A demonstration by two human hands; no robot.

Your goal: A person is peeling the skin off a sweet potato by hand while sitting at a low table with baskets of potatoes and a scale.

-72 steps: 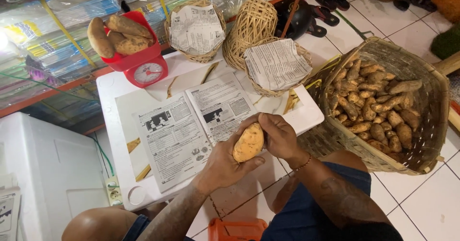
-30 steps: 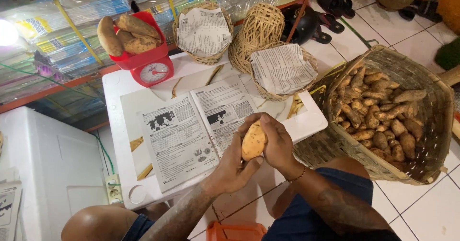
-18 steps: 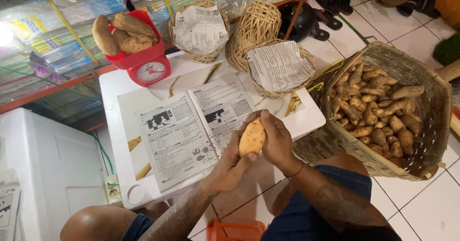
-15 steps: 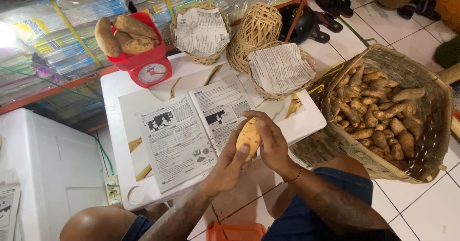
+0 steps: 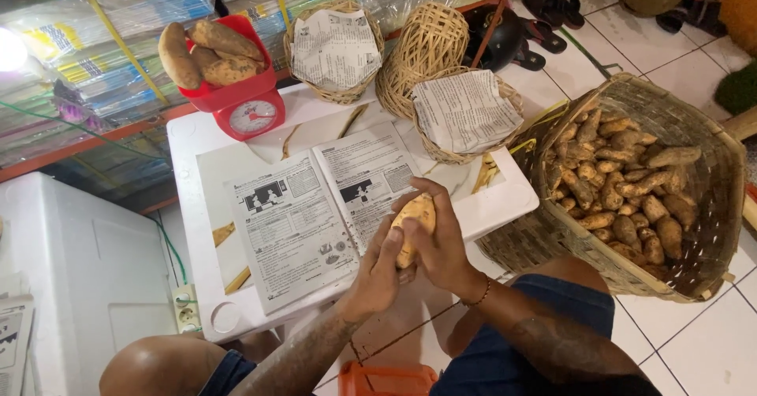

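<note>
I hold one pale orange sweet potato [image 5: 413, 224] upright between both hands, just above the near edge of a white table [image 5: 505, 199]. My left hand [image 5: 377, 274] cups it from the left and below; my right hand [image 5: 443, 242] wraps it from the right. Open newspaper pages [image 5: 315, 207] lie on the table beside the hands. At my right stands a large woven basket [image 5: 710, 175] filled with several brownish sweet potatoes [image 5: 623, 191].
A red kitchen scale [image 5: 236, 96] at the table's back left carries three sweet potatoes [image 5: 206, 49]. Two small paper-lined wicker baskets [image 5: 335, 45] [image 5: 465, 116] and an upturned one [image 5: 426, 45] sit at the back. A white box [image 5: 87, 270] stands left; sandals lie on the tiled floor.
The sweet potato has turned slightly in my hands and stayed in about the same place above the table edge. Nothing else has moved.
</note>
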